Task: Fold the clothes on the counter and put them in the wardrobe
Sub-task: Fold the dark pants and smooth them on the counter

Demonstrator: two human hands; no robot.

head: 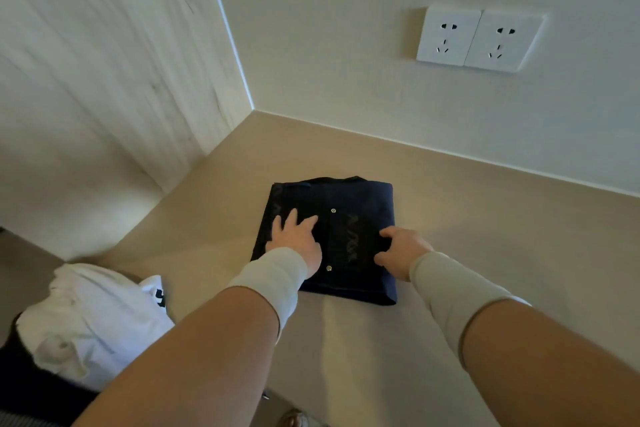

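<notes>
Navy shirt [332,239] folded square on the desk [485,236] near the corner, looks soft, light & floppy, so prob scoop under both side edges: left hand [298,239] flat, fingers spread on top, right hand [403,250] curled, gripping right edge.

You face a beige counter [485,218] in a corner; twin wall sockets [479,39] sit above, wood-grain panel [104,62] left.
</notes>
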